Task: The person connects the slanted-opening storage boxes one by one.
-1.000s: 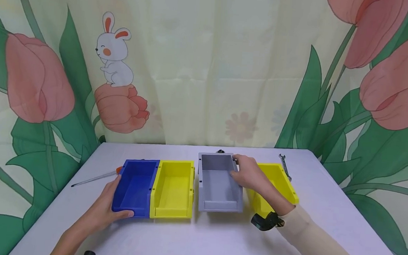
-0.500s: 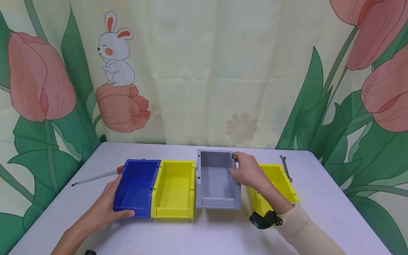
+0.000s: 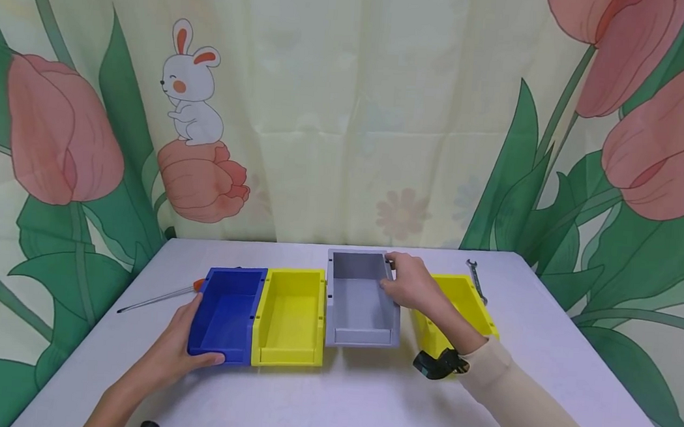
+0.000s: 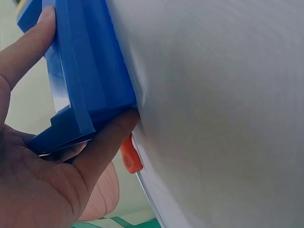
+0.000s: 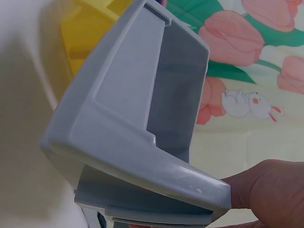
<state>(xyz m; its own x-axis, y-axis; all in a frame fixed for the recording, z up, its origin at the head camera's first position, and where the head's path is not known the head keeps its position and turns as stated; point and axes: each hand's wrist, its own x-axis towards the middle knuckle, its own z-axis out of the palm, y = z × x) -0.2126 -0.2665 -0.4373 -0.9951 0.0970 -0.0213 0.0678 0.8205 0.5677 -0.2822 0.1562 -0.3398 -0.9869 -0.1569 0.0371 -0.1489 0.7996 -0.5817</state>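
In the head view, my left hand (image 3: 178, 344) grips the near left corner of a blue storage bin (image 3: 227, 314), its thumb across the front. Against the blue bin's right side stands a yellow storage bin (image 3: 289, 321). My right hand (image 3: 411, 283) holds a grey storage bin (image 3: 363, 300) by its right rim, beside the yellow bin and set farther back. A shadow shows below the grey bin's front, and it appears slightly raised. The right wrist view shows the grey bin's front (image 5: 128, 85) close up, with most of the right hand's fingers hidden.
A second yellow bin (image 3: 466, 299) stands partly behind my right forearm. Beyond it lies a wrench (image 3: 477, 280). A screwdriver with an orange handle (image 3: 160, 298) lies left of the blue bin. Behind the white table (image 3: 330, 409) hangs a printed curtain (image 3: 336, 109).
My right hand has moved the grey bin a little left and away from me, so the gap to the yellow bin has closed. My left hand has stayed on the blue bin.
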